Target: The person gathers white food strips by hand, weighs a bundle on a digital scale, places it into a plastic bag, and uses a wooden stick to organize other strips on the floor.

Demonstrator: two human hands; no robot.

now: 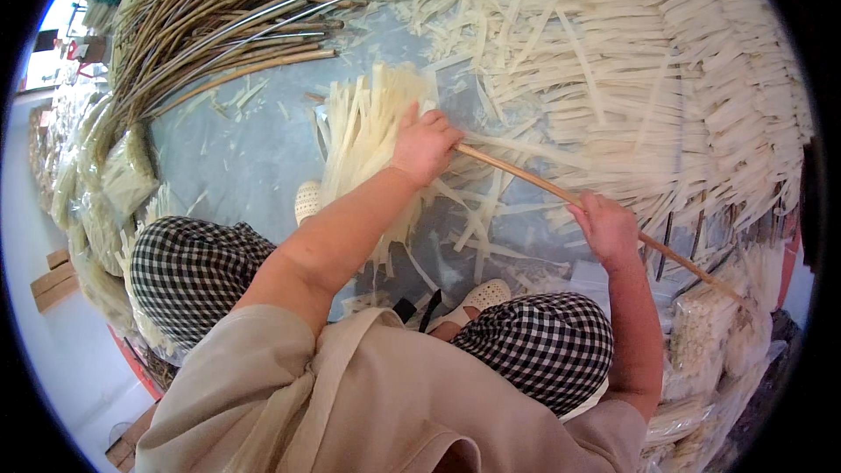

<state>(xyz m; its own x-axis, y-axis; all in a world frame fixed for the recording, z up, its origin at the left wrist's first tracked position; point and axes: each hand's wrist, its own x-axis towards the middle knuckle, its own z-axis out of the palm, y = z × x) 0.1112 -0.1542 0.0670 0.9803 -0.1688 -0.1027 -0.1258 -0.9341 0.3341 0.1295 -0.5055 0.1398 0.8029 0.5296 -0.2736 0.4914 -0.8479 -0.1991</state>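
A long, thin brown stick (526,177) slants down to the right between my hands. My right hand (606,226) is closed around it partway along, and its far end reaches past that hand toward the lower right. My left hand (424,142) is closed at the stick's upper left end, which disappears under the fingers. Beneath and beside the left hand lies a fanned bunch of pale flat strips (359,123). A loose pale strip (526,151) runs rightward from the left hand, close to the stick; whether the fingers pinch it too is hidden.
A heap of brown sticks (236,17) lies at the far left on the blue-grey floor (236,149). Overlapping rows of pale strips (631,61) cover the right side. Clear plastic-wrapped bundles (701,333) sit at the lower right, with more wrapped material (123,166) at the left.
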